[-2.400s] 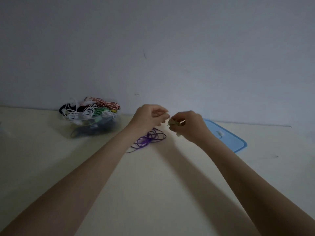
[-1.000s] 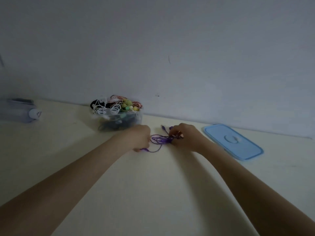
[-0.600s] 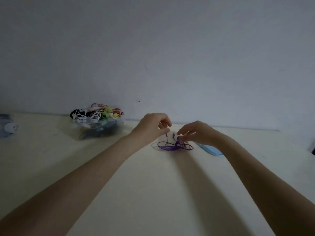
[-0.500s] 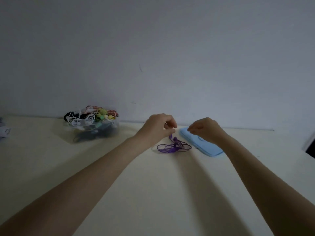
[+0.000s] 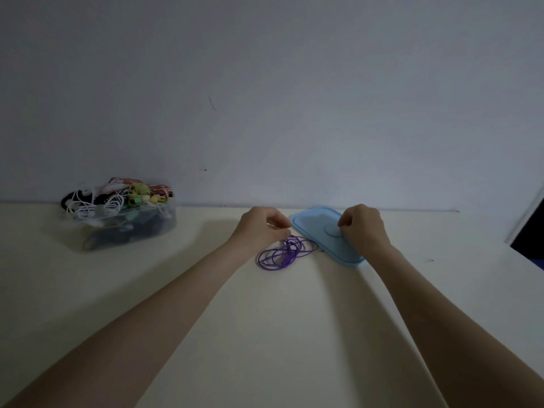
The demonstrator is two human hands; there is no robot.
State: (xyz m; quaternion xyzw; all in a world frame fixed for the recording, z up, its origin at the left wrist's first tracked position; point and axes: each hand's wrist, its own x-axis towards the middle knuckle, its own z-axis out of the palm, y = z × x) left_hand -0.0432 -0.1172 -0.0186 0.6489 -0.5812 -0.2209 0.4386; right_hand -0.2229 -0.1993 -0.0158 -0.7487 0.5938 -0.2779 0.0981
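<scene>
Table [image 5: 265, 334] fills my view. Clear bin of mixed cables [image 5: 123, 222] sits at 10 o'clock, blue lid [image 5: 312, 228] at 1. Purple cable [image 5: 282, 254] lies coiled at 12, just beside the lid's 8 o'clock edge. Left hand [image 5: 262, 228]: fingers curled, tips on the coil's top strand, which reads as a pinch. Right hand [image 5: 363, 228]: curled over the lid, can't tell if it holds anything. My read: I'm setting the coil down. Next I let go without pulling loops open.
</scene>
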